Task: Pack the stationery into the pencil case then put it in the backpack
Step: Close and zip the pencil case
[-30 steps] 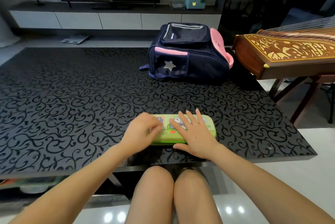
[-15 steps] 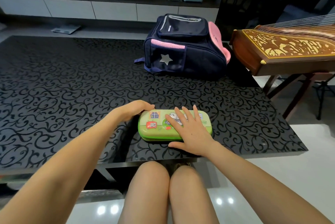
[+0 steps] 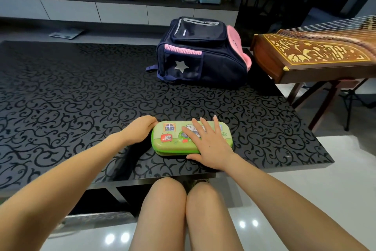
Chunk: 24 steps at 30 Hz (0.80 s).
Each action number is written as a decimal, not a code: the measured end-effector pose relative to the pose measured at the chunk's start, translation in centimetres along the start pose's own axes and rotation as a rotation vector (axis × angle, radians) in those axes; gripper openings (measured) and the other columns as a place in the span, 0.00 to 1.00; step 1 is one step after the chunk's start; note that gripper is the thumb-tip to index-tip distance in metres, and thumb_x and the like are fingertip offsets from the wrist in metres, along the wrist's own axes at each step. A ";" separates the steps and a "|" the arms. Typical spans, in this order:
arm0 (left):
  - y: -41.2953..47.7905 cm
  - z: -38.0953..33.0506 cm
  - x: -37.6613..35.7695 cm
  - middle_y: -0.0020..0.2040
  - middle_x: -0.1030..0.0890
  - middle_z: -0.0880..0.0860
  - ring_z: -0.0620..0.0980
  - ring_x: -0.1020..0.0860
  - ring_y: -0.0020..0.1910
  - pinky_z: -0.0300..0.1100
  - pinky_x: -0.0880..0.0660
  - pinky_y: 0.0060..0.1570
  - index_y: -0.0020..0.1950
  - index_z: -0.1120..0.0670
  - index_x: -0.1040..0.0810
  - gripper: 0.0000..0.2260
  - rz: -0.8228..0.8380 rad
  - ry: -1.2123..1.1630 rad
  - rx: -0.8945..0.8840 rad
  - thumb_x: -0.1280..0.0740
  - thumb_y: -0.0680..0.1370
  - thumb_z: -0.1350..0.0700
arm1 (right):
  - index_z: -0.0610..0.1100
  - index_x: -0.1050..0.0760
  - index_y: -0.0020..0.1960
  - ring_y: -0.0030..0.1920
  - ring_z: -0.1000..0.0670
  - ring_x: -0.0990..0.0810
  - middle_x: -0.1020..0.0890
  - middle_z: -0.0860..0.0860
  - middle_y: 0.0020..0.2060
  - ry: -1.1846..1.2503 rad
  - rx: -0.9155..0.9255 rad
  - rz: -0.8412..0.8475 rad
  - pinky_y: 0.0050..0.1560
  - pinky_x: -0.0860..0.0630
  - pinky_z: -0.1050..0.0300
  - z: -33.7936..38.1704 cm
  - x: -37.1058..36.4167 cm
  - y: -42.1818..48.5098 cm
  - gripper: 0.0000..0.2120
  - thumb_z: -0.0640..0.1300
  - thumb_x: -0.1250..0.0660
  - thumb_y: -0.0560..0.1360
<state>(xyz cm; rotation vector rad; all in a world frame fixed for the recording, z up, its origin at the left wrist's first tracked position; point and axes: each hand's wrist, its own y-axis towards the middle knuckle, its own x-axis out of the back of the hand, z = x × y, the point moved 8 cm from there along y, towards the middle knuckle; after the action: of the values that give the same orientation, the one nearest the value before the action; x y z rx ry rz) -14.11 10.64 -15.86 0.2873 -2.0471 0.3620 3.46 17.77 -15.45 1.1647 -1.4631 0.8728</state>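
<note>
Green hard-shell pencil case (image 3: 173, 146) lies closed; right hand (image 3: 209, 143) flat atop, left hand (image 3: 140, 130) curled round its nine o'clock end.

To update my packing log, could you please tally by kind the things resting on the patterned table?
pencil case: 1
backpack: 1
Total: 2
</note>
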 end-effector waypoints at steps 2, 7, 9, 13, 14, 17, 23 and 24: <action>-1.3 -0.6 0.0 0.47 0.23 0.58 0.57 0.26 0.48 0.42 0.32 0.47 0.48 0.60 0.24 0.09 -0.106 0.216 -0.130 0.44 0.79 0.65 | 0.52 0.51 0.76 0.74 0.36 0.43 0.42 0.41 0.75 0.002 -0.014 0.010 0.69 0.53 0.27 0.0 0.1 -0.1 0.39 0.69 0.46 0.71; -5.1 -0.1 -0.6 0.39 0.23 0.58 0.58 0.25 0.38 0.50 0.26 0.37 0.42 0.60 0.24 0.06 -0.171 0.491 -0.152 0.33 0.69 0.69 | 0.54 0.54 0.76 0.76 0.38 0.49 0.47 0.44 0.76 0.014 0.014 0.030 0.69 0.58 0.27 0.3 0.4 -0.2 0.39 0.68 0.46 0.72; -6.9 -0.5 -1.1 0.37 0.23 0.58 0.58 0.25 0.36 0.49 0.26 0.34 0.40 0.60 0.24 0.07 -0.168 0.504 -0.147 0.31 0.66 0.69 | 0.54 0.53 0.76 0.76 0.39 0.49 0.47 0.44 0.76 0.027 0.012 0.033 0.69 0.58 0.27 0.4 0.6 -0.2 0.38 0.68 0.45 0.72; -9.6 -2.3 -2.5 0.45 0.21 0.58 0.58 0.24 0.47 0.49 0.26 0.47 0.45 0.60 0.23 0.06 -0.120 0.372 -0.054 0.40 0.76 0.64 | 0.55 0.56 0.76 0.76 0.40 0.51 0.49 0.45 0.77 0.043 -0.018 0.040 0.69 0.58 0.28 0.3 0.5 -0.3 0.39 0.68 0.45 0.73; -9.8 -3.0 -2.7 0.45 0.21 0.60 0.59 0.24 0.47 0.50 0.27 0.46 0.44 0.62 0.23 0.08 -0.116 0.344 -0.012 0.41 0.77 0.63 | 0.55 0.56 0.76 0.76 0.40 0.51 0.49 0.45 0.77 0.041 -0.022 0.040 0.69 0.59 0.28 0.3 0.5 -0.3 0.39 0.68 0.45 0.73; -9.6 -5.0 -3.1 0.44 0.21 0.61 0.60 0.24 0.45 0.48 0.33 0.41 0.42 0.63 0.24 0.10 -0.133 0.296 0.112 0.43 0.78 0.61 | 0.55 0.55 0.76 0.76 0.39 0.49 0.48 0.44 0.77 0.037 -0.025 0.030 0.69 0.59 0.28 0.5 0.6 -0.3 0.39 0.68 0.44 0.72; -10.0 -5.6 -3.0 0.31 0.29 0.53 0.56 0.27 0.39 0.41 0.39 0.30 0.28 0.55 0.41 0.18 -0.163 0.144 0.355 0.43 0.78 0.59 | 0.54 0.50 0.76 0.75 0.38 0.45 0.43 0.44 0.76 0.038 -0.030 0.000 0.69 0.57 0.27 0.5 0.8 -0.2 0.40 0.68 0.41 0.71; -10.1 -5.6 -3.1 0.28 0.33 0.51 0.54 0.29 0.37 0.42 0.40 0.29 0.27 0.55 0.41 0.18 -0.165 0.102 0.382 0.43 0.78 0.60 | 0.54 0.50 0.76 0.75 0.38 0.45 0.43 0.44 0.76 0.036 -0.029 0.007 0.69 0.57 0.27 0.6 0.7 -0.2 0.40 0.68 0.41 0.71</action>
<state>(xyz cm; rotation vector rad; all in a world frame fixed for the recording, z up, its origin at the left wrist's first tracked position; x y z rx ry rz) -4.52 3.49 -14.64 0.6527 -1.8302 0.6519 3.52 17.03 -14.89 1.1175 -1.4470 0.8705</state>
